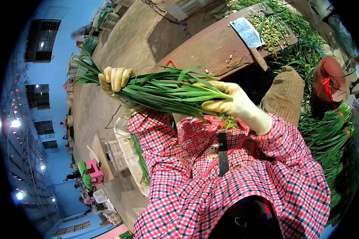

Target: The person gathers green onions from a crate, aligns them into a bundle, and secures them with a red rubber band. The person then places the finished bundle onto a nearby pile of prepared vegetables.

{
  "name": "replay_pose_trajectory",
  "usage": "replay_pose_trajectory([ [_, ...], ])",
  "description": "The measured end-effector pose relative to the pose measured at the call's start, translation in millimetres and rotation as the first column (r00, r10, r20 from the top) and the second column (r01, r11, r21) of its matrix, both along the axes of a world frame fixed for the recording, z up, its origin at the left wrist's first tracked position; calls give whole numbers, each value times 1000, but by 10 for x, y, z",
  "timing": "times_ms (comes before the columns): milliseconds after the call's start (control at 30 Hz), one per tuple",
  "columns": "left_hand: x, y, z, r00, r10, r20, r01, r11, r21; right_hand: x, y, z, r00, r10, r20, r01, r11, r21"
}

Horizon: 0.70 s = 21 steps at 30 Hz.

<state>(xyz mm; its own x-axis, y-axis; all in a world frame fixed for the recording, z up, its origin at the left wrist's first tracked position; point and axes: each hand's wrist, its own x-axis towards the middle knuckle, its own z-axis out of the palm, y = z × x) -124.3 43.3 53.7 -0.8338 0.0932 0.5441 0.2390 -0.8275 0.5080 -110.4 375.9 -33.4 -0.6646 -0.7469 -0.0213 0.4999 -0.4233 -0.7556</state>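
Note:
A loose bunch of long, flat green leaves stretches across in front of my chest. My left hand, in a pale yellow rubber glove, is closed around its left part, with leaf tips sticking out beyond the fist. At the other end, my right hand in a matching glove grips the bunch, its thumb and fingers on opposite sides. Beyond my hands stands a reddish-brown board. A cleaver with a wooden handle lies on it beside a pile of short, pale cut stalk ends.
Loose green leaves heap beyond the board. At right are a red round container and green bundles tied with red bands. A white plastic basket holding greens stands at left, a pink stool farther off. People sit along the far wall.

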Motion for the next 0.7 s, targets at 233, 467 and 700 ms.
replay_pose_trajectory([
  [233, 11, -68, -128, 992, -107, -62, 106, 994, -16, 264, -23, -161, 824, -445, -351, 533, 819, 213],
  [467, 53, -170, -154, 988, -13, -152, 14, 1000, 2, -54, 601, -114, 961, -134, -244, 277, 529, 802],
  [700, -27, -144, -191, 978, -42, -203, 57, 996, 68, -494, 396, -251, 951, 46, -306, 69, 931, 357],
])
